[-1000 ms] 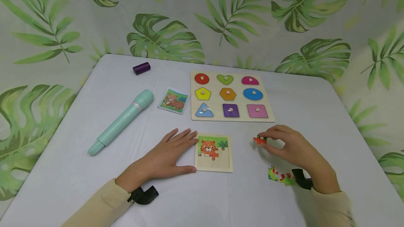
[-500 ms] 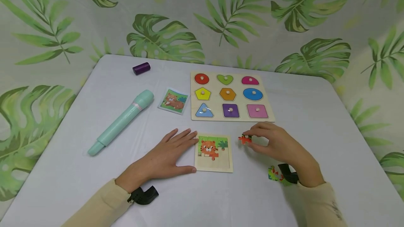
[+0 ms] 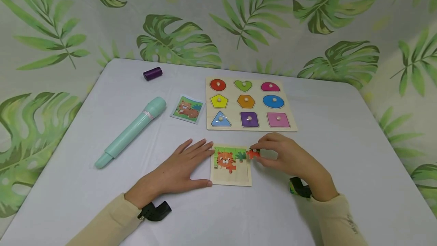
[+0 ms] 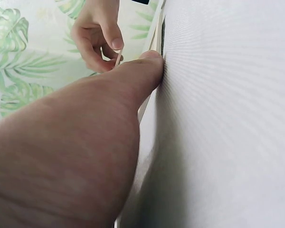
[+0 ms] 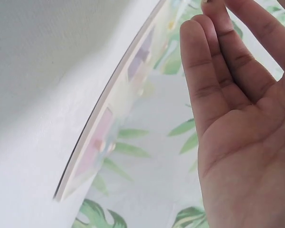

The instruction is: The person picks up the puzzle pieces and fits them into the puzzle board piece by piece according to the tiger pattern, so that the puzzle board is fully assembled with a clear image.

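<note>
While my left hand (image 3: 181, 171) lies palm-down against the puzzle (image 3: 235, 178) at nine o'clock, fingers (image 3: 202, 157) spread straight, my right hand (image 3: 288, 155) pinches a red piece (image 3: 253, 154) at two.

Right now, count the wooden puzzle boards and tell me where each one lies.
2. The tiger puzzle lies between the left hand and right hand; the larger shape board lies beyond it, farther back. No third board shows in any view.
</note>
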Demonstrator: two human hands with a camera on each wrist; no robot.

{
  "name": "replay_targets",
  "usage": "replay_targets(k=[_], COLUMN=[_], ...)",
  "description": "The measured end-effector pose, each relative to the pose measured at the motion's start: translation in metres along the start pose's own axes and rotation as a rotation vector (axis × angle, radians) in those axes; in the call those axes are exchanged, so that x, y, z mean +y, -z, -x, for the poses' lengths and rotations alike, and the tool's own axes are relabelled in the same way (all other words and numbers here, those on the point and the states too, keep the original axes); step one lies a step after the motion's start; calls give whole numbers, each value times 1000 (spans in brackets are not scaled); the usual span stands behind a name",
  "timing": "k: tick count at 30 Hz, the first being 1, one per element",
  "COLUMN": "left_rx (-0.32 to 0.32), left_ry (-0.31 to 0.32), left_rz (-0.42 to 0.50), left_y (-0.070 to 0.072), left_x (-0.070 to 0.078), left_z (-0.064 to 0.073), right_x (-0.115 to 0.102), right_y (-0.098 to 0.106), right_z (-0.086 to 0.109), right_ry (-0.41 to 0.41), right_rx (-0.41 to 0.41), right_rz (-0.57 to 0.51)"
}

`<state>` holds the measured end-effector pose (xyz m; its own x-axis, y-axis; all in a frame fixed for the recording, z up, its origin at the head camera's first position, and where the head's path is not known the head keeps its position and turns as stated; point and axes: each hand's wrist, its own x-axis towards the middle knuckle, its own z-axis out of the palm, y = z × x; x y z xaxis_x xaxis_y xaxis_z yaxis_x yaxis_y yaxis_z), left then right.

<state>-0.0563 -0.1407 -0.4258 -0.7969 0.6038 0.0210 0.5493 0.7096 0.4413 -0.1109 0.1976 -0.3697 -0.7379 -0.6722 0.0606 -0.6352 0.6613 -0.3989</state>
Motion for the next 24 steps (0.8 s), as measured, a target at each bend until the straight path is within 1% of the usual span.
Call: replay_targets(k=[7,15,20,24], left_rx=[-5,-1,-2,-2], left_ry=[2,-1,2,4], left_rz=[-1,6,8,7], left_y=[0,1,2,2], left_x=[0,0,1,1], left_z=[0,0,0,0], right_x=[-4,-11,-12,-14], right_y=[-10,-18,-21,-23], right_z=[-5,-11,-12,-14], right_ry=[45,72,105,99], right_rx=[-25,-83,-84,-103], right_rz=[-6,2,-7,-8])
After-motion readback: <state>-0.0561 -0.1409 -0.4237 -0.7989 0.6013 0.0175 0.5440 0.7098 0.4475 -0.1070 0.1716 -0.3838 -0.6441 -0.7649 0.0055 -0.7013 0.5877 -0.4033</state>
